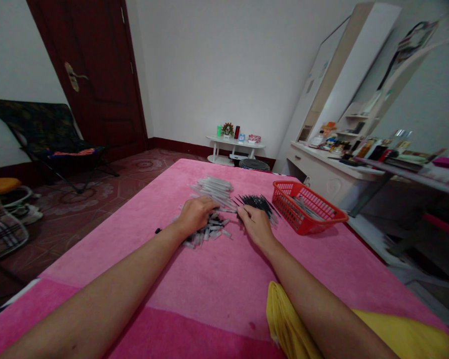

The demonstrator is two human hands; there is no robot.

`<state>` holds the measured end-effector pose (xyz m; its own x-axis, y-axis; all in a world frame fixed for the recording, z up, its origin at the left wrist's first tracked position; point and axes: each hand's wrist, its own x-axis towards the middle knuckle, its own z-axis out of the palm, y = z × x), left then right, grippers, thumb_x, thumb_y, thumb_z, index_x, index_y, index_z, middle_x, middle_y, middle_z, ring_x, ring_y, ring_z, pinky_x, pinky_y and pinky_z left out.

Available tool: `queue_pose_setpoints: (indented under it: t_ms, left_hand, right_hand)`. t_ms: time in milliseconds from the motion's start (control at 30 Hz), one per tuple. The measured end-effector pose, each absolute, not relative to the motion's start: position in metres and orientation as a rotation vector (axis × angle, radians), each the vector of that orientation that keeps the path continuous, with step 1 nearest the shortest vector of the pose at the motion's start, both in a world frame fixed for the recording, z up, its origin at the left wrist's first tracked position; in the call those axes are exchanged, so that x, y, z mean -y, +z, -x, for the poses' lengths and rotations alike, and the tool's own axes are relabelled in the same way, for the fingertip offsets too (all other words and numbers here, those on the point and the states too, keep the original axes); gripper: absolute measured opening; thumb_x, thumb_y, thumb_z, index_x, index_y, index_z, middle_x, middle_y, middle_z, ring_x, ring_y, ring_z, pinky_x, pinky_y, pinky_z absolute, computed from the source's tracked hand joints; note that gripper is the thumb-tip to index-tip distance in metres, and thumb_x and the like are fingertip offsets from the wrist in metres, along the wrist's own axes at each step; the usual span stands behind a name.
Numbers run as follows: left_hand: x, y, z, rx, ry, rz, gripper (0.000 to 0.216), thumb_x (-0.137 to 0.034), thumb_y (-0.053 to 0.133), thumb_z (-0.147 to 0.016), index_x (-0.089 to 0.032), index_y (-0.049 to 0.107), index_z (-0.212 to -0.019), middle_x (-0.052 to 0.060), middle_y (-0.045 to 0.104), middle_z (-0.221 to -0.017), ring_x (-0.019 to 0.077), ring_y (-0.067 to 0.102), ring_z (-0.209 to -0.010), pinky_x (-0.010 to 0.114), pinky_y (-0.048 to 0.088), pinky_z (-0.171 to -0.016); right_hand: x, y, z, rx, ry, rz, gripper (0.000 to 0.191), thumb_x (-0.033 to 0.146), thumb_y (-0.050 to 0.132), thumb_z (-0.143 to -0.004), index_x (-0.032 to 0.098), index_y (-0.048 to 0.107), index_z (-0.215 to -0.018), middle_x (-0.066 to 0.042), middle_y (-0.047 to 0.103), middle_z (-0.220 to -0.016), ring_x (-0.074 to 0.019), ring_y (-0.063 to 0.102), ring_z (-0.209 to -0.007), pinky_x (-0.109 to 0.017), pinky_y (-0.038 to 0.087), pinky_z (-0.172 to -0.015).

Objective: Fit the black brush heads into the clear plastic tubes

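A slim translucent pen barrel (228, 210) stretches between my two hands. My left hand (197, 216) is closed round its left end, with fingers curled over and partly hidden. My right hand (256, 225) pinches the other end, where a small dark tip shows. Beyond my left hand lies a pile of clear pen barrels (212, 186). Small whitish caps (206, 234), mixed with some black pieces, are scattered below and beside that hand. Thin black pen refills (260, 203) lie in a bundle just past my right hand.
A red plastic basket (303, 227) holding several slim pens (307, 208) stands to the right on the pink cloth (209, 279). Yellow fabric (290, 319) lies beneath my right forearm. A low white shelf (232, 143) and a cluttered dressing table (333, 167) stand beyond.
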<state>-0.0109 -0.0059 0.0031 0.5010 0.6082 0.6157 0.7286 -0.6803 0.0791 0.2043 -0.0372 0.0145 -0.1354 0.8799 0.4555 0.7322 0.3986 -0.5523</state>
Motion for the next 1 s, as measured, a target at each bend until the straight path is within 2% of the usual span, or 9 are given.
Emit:
queue_pose_setpoints:
  t_ms: [100,233,333,400,500,667,800,900,1000]
  left_hand:
    - [0.0051,0.0024,0.0113,1.174,-0.934,2.553,0.024,-0.017,0.054,-0.081,-0.022,0.067,-0.101,0.004,0.068,-0.088,0.0161,0.06,-0.084,0.025,0.045,-0.072]
    - [0.0045,0.0012,0.0117,1.169,-0.946,2.546,0.023,-0.019,0.053,-0.082,-0.022,0.068,-0.099,0.004,0.068,-0.087,0.0161,0.06,-0.082,0.025,0.045,-0.071]
    - [0.0043,0.0013,0.012,1.184,-0.967,2.527,0.021,-0.019,0.053,-0.082,-0.022,0.068,-0.098,0.004,0.068,-0.086,0.0162,0.061,-0.081,0.025,0.045,-0.07]
    - [0.0042,0.0018,0.0122,1.183,-0.961,2.532,0.021,-0.019,0.054,-0.082,-0.021,0.068,-0.098,0.004,0.068,-0.086,0.0164,0.061,-0.081,0.025,0.045,-0.07]
    - [0.0043,0.0025,0.0123,1.18,-0.951,2.543,0.021,-0.018,0.054,-0.082,-0.022,0.067,-0.098,0.004,0.068,-0.087,0.0167,0.061,-0.082,0.025,0.045,-0.07]
    - [0.0053,0.0029,0.012,1.171,-0.963,2.556,0.021,-0.018,0.054,-0.082,-0.022,0.067,-0.098,0.004,0.068,-0.088,0.0163,0.061,-0.084,0.025,0.045,-0.072]
    - [0.0052,0.0022,0.0119,1.155,-0.953,2.556,0.022,-0.018,0.054,-0.082,-0.022,0.067,-0.099,0.004,0.068,-0.088,0.0161,0.06,-0.083,0.025,0.045,-0.072]
    - [0.0046,0.0012,0.0119,1.167,-0.962,2.54,0.022,-0.019,0.054,-0.082,-0.022,0.067,-0.099,0.004,0.068,-0.087,0.0162,0.06,-0.082,0.025,0.045,-0.07]
    - [0.0041,0.0005,0.0119,1.151,-0.953,2.545,0.022,-0.02,0.053,-0.083,-0.022,0.067,-0.1,0.004,0.068,-0.088,0.0166,0.06,-0.082,0.025,0.045,-0.07]
  right_hand:
    - [0.0374,0.0149,-0.2044,1.901,0.231,1.347,0.022,0.035,0.051,-0.083,0.019,0.064,-0.079,0.0,0.063,-0.064,-0.0137,0.055,-0.058,-0.022,0.034,-0.054]
    - [0.0382,0.0156,-0.2046,1.953,0.246,1.352,0.037,0.039,0.04,-0.089,0.019,0.061,-0.067,-0.001,0.06,-0.057,-0.0139,0.054,-0.056,-0.022,0.033,-0.053]
    - [0.0382,0.0153,-0.2051,1.942,0.221,1.362,0.022,0.037,0.05,-0.084,0.019,0.064,-0.081,0.0,0.063,-0.065,-0.0138,0.055,-0.059,-0.022,0.033,-0.054]
    - [0.038,0.0148,-0.2052,1.973,0.231,1.349,0.019,0.034,0.052,-0.083,0.02,0.063,-0.081,0.0,0.063,-0.065,-0.0137,0.055,-0.059,-0.022,0.033,-0.054]
    - [0.0383,0.0148,-0.2048,2.016,0.287,1.329,0.032,0.036,0.042,-0.089,0.019,0.061,-0.07,0.0,0.061,-0.06,-0.0134,0.054,-0.057,-0.022,0.034,-0.055]
    - [0.0398,0.0174,-0.2035,1.962,0.228,1.31,0.017,0.032,0.052,-0.083,0.019,0.062,-0.08,0.0,0.064,-0.069,-0.0134,0.055,-0.061,-0.022,0.034,-0.056]
    - [0.0398,0.017,-0.2037,1.985,0.229,1.343,0.033,0.036,0.042,-0.089,0.019,0.06,-0.067,-0.001,0.06,-0.058,-0.0137,0.053,-0.056,-0.022,0.032,-0.054]
    - [0.0394,0.0163,-0.204,1.941,0.229,1.336,0.023,0.036,0.049,-0.085,0.019,0.062,-0.077,0.0,0.062,-0.064,-0.0137,0.054,-0.059,-0.022,0.032,-0.054]
    - [0.0394,0.0164,-0.204,1.946,0.212,1.339,0.028,0.036,0.047,-0.086,0.018,0.061,-0.069,-0.001,0.06,-0.06,-0.0133,0.053,-0.057,-0.022,0.032,-0.054]
